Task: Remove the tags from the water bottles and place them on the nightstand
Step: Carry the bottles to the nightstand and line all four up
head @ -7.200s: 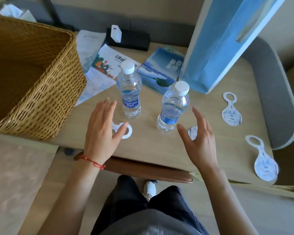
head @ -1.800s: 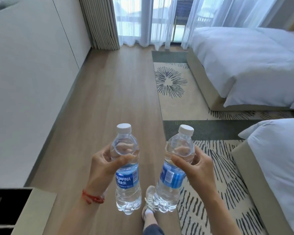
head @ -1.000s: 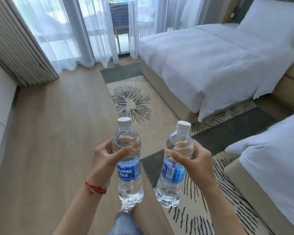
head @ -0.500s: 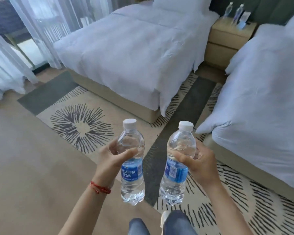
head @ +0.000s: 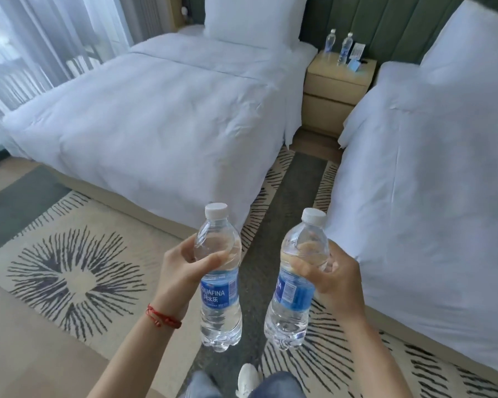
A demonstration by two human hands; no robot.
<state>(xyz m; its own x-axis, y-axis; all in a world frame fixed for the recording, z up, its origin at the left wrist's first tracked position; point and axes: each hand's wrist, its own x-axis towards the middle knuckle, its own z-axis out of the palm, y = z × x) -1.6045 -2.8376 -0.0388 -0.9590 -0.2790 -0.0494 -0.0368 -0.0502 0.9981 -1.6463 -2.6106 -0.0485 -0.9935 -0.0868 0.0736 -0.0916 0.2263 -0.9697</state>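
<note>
- Two hands, each gripping one water bottle upright: left hand [head: 181,271] curled round the left bottle [head: 219,282], right hand [head: 332,280] round the right bottle [head: 296,282].
- Two more bottles [head: 339,45] stand on the nightstand [head: 334,90], far ahead of the hands, between two beds [head: 156,116].

Two beds dressed in white linen flank a narrow strip of floor: the left bed [head: 156,119] carries an upright white pillow [head: 253,20] at its head, the right bed [head: 431,173] fills the right side. A green padded headboard [head: 385,24] runs behind. Sheer curtains [head: 41,38] hang at far left. A cream rug [head: 69,277] with dark starburst marks covers the floor, and a white shoe [head: 247,380], perhaps a sneaker, shows at the bottom edge.
</note>
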